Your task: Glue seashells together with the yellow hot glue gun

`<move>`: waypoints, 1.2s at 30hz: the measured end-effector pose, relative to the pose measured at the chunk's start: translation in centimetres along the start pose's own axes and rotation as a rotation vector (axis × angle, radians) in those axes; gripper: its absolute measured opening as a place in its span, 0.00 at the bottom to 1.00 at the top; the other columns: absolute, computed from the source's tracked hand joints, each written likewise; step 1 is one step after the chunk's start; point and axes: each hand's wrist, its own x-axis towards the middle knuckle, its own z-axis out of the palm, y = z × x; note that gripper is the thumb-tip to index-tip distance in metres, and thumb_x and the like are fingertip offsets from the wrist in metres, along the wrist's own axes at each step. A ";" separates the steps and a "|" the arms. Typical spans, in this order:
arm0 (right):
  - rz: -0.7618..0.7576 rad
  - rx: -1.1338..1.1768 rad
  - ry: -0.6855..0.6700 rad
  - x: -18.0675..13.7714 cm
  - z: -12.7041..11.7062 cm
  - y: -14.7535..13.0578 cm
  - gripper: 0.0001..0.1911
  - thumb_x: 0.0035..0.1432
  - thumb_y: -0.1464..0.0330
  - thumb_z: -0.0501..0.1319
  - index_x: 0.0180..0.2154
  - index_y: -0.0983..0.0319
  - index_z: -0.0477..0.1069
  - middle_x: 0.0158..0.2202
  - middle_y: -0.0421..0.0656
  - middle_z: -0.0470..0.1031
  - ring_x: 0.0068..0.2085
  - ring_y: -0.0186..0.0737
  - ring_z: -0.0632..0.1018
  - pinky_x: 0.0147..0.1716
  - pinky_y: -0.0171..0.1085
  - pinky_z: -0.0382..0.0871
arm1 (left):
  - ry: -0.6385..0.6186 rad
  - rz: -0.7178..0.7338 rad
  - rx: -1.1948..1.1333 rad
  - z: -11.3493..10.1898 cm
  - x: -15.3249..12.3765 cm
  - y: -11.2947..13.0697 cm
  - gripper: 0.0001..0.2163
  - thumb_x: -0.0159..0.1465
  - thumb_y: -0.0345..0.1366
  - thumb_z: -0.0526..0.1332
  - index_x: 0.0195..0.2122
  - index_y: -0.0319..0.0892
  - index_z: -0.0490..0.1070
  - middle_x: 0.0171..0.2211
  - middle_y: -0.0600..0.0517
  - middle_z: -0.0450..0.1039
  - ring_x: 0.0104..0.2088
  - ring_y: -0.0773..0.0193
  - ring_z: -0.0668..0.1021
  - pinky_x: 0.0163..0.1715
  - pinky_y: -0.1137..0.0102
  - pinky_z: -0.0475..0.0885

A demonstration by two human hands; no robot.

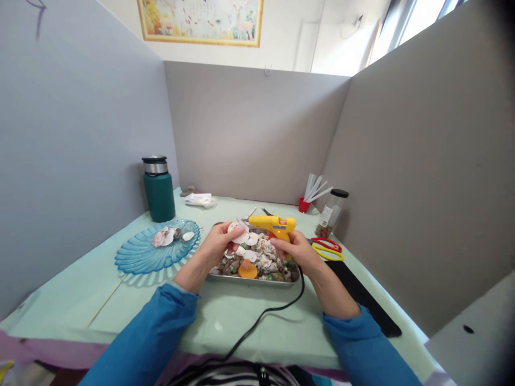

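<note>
My right hand [296, 251] grips a yellow glue gun [273, 225] by its handle, with the nozzle pointing left. Its black cord [265, 315] trails back toward me across the table. My left hand [219, 242] pinches a white shell [238, 231] right at the nozzle tip. Both hands hover over a metal tray [253, 280] filled with several mixed shells, among them an orange one [247, 269].
A blue glass shell-shaped plate [140, 257] with a few shells lies at the left. Behind it stands a green flask [158, 188]. Right of the tray are red and yellow scissors [328, 248], a jar [330, 213], a red cup of glue sticks [308, 199] and a black mat [362, 297]. Grey partitions enclose the table.
</note>
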 end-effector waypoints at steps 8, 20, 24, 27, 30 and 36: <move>0.000 0.033 -0.022 0.0 -0.1 -0.3 0.12 0.53 0.60 0.62 0.28 0.62 0.66 0.14 0.34 0.61 0.18 0.30 0.61 0.21 0.34 0.53 | -0.040 0.004 -0.008 -0.1 -0.1 0.0 0.15 0.55 0.44 0.64 0.31 0.35 0.72 0.13 0.57 0.62 0.13 0.77 0.60 0.12 0.79 0.50; 0.017 0.027 -0.036 0.0 -0.4 0.0 0.15 0.53 0.59 0.63 0.24 0.63 0.64 0.14 0.34 0.61 0.19 0.29 0.61 0.21 0.32 0.52 | -0.082 -0.031 -0.006 0.0 -0.1 0.2 0.17 0.55 0.46 0.64 0.34 0.34 0.71 0.11 0.59 0.59 0.12 0.77 0.56 0.11 0.78 0.46; 0.016 0.040 -0.037 0.1 -0.5 0.1 0.15 0.53 0.60 0.63 0.25 0.63 0.64 0.14 0.34 0.60 0.19 0.29 0.60 0.21 0.33 0.52 | -0.083 -0.028 -0.007 -0.1 -0.1 0.1 0.16 0.56 0.45 0.64 0.33 0.34 0.71 0.11 0.59 0.59 0.12 0.77 0.57 0.11 0.78 0.46; 0.025 0.055 -0.043 0.1 -0.5 0.1 0.14 0.53 0.60 0.63 0.26 0.63 0.65 0.15 0.34 0.60 0.18 0.29 0.60 0.21 0.33 0.51 | -0.085 -0.023 -0.006 -0.1 -0.2 0.1 0.15 0.56 0.45 0.63 0.33 0.35 0.71 0.11 0.59 0.58 0.12 0.77 0.57 0.11 0.78 0.46; 0.034 0.067 -0.044 0.1 -0.6 0.1 0.14 0.53 0.59 0.63 0.26 0.63 0.65 0.14 0.34 0.59 0.18 0.29 0.60 0.21 0.33 0.51 | -0.089 -0.033 -0.011 -0.1 -0.2 0.2 0.14 0.57 0.44 0.63 0.32 0.35 0.70 0.11 0.59 0.59 0.12 0.77 0.56 0.11 0.78 0.46; 0.038 0.080 -0.042 0.1 -0.6 0.2 0.13 0.53 0.61 0.63 0.26 0.63 0.64 0.14 0.34 0.60 0.18 0.29 0.60 0.21 0.33 0.51 | -0.109 -0.044 -0.033 0.1 -0.3 0.5 0.13 0.58 0.43 0.62 0.32 0.36 0.69 0.12 0.59 0.59 0.12 0.77 0.57 0.10 0.79 0.47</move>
